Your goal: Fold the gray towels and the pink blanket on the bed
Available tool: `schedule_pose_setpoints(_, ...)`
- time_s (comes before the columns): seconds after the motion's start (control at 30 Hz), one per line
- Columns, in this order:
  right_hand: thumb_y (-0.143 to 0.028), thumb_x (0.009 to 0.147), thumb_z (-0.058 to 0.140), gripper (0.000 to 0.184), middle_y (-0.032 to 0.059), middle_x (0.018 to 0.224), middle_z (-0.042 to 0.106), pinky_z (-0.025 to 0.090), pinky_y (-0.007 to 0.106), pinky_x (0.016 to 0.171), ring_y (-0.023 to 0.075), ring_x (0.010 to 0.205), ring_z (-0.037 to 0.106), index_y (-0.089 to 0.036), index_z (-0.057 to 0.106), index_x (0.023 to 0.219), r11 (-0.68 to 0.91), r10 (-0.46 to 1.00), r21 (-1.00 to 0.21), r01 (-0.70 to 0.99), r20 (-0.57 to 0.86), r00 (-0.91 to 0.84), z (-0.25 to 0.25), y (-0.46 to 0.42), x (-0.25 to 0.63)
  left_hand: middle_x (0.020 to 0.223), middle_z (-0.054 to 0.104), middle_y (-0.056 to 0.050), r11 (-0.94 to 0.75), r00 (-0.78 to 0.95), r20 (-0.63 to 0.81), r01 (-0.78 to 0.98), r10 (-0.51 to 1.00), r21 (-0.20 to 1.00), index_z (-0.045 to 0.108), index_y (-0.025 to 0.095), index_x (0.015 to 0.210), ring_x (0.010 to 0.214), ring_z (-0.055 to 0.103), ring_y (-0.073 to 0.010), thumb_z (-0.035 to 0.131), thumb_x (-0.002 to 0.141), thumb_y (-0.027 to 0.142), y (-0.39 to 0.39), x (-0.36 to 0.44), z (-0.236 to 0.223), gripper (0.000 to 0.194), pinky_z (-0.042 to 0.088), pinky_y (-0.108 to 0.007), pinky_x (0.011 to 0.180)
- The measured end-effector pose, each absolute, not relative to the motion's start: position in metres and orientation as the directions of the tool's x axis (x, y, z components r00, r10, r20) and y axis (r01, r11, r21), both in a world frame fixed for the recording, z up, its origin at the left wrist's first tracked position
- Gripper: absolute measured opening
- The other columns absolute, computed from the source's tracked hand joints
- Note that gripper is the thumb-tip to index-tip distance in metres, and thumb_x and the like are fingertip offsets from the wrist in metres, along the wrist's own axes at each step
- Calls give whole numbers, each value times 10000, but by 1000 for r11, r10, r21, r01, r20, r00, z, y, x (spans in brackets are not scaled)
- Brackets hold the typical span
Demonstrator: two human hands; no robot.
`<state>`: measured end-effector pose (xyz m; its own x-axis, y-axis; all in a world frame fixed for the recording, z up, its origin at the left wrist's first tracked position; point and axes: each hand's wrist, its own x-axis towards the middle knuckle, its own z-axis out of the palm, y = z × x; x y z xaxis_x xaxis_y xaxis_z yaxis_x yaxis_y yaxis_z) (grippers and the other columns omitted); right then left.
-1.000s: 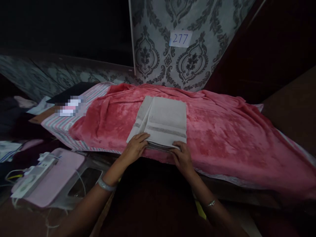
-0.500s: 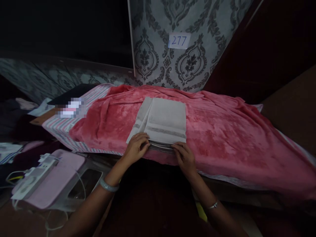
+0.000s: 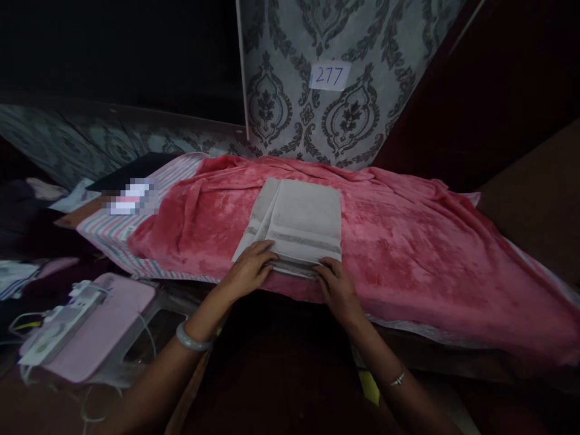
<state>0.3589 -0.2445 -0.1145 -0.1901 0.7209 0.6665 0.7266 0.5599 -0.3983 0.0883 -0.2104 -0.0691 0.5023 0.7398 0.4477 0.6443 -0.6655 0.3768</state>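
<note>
A folded light grey towel with darker grey bands lies on the pink plush blanket. Its layers show along the near edge, and a slanted fold runs down its left side. My left hand pinches the near left part of that edge between thumb and fingers. At the near right corner, my right hand grips the edge the same way. Between the two hands the edge layers part slightly. A bangle circles my left wrist, and a thin bracelet my right.
Left of the blanket lies a striped cloth with a blurred-out item on it. A white power strip with cables rests on a pink stool top at lower left. Behind are a dark screen and a wall paper marked 277.
Both hands have shifted slightly at the near edge, still pinching it. The layers between them sit a little differently; the towel has stayed in place.
</note>
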Motion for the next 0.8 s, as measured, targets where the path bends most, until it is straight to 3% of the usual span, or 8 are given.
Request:
schedule_pose_setpoints(0.13, -164, 951, 464, 250, 124, 1109, 624, 569, 409, 860, 237, 1022, 614, -204, 704, 1006, 553, 714, -396, 733, 678, -173, -112, -241, 358, 1406, 570, -134, -650, 528, 384, 663, 757, 371, 708, 199, 1019, 1291, 552, -273, 544, 810, 54, -207, 87, -62, 302, 508, -476, 1053)
schedule_pose_setpoints(0.37, -155, 935, 482, 207, 93, 1056, 613, 551, 404, 886, 222, 1011, 610, -222, 676, 966, 573, 723, -485, 661, 679, -128, -104, -240, 359, 1461, 510, -146, -660, 535, 406, 691, 741, 293, 695, 200, 1012, 1321, 522, -304, 575, 845, 71, -206, 89, -65, 242, 514, -505, 1046)
schedule_pose_setpoints(0.57, -154, 936, 500, 208, 87, 1054, 630, 557, 393, 855, 217, 992, 620, -229, 691, 972, 603, 678, -447, 661, 723, -129, -104, -241, 363, 1309, 629, -136, -687, 507, 504, 670, 699, 280, 678, 191, 929, 1179, 610, -250, 491, 905, 75, -205, 86, -60, 222, 568, -441, 945)
schedule_pose_setpoints(0.8, -162, 945, 522, 187, 90, 1073, 640, 552, 401, 846, 223, 1006, 618, -229, 697, 952, 597, 642, -402, 694, 758, -114, -107, -245, 365, 1337, 633, -147, -708, 517, 563, 683, 644, 182, 686, 180, 914, 1253, 570, -279, 477, 927, 88, -210, 85, -69, 228, 534, -489, 993)
